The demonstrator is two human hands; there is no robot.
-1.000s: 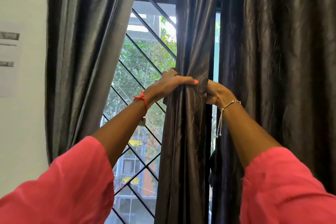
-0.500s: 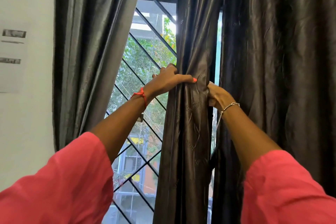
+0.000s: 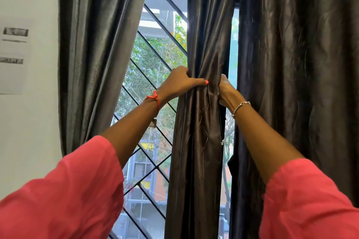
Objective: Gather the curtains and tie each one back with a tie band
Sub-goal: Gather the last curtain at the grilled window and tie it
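A dark grey satin middle curtain (image 3: 200,141) hangs bunched into a narrow column in front of the window. My left hand (image 3: 180,83) grips its left side at mid height, thumb across the front and fingers behind the cloth. On the bunch's right side my right hand (image 3: 226,91) grips the cloth, with the fingers hidden behind the folds. A lighter grey left curtain (image 3: 97,54) hangs loose, and a wide dark right curtain (image 3: 297,83) hangs loose too. No tie band is in view.
Behind the curtains is a window with a black diagonal grille (image 3: 147,103), trees and buildings beyond it. A white wall (image 3: 29,132) on the left carries a paper sheet (image 3: 14,56). A narrow gap (image 3: 232,54) of window shows between the middle and right curtains.
Both hands have stayed on the middle curtain and squeezed its folds closer together. The view has shifted slightly to the left.
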